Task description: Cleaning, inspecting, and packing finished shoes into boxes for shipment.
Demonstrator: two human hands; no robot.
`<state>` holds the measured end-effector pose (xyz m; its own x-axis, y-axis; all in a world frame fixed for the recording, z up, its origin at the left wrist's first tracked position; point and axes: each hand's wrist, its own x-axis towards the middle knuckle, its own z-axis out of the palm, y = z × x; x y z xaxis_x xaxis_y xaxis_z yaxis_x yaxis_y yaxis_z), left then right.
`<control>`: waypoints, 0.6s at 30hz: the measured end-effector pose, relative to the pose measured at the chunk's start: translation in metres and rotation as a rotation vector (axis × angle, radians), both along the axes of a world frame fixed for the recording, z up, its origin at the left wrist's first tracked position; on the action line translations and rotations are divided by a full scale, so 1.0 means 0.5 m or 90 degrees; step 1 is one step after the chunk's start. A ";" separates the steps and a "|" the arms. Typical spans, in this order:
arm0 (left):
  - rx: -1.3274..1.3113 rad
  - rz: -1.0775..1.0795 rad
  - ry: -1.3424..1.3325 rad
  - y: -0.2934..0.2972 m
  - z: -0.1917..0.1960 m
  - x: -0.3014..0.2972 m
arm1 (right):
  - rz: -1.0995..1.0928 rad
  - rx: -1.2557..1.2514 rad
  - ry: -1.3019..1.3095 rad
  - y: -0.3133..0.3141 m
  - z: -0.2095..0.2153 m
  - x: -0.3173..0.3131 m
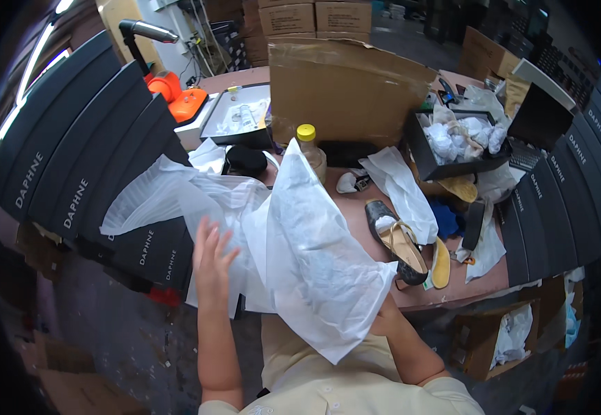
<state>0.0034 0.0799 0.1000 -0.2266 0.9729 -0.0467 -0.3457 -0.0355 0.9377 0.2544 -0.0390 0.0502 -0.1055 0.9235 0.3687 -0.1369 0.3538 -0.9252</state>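
A sheet of white tissue paper (317, 242) hangs in front of me, lifted off the table and creased. My right hand (383, 317) grips its lower right edge, with the fingers mostly hidden behind the sheet. My left hand (214, 254) is raised at the left with its fingers spread and nothing held. More white tissue (176, 190) lies just beyond it, draped over a dark shoe box (155, 249). On the table to the right lies a dark slingback shoe (401, 245) with a tan inside and white stuffing in its toe. A loose yellow insole (441, 263) sits beside it.
Dark shoe boxes stand stacked at left (72, 145) and right (556, 200). A cardboard panel (349, 90) rises at the back, behind a yellow-capped bottle (306, 133). A black box of crumpled tissue (445, 169) stands back right; a heat gun on an orange stand (183, 100), back left.
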 end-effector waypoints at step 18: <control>-0.104 -0.327 -0.509 -0.122 -0.123 0.141 | -0.253 0.253 -0.507 0.035 -0.160 -0.006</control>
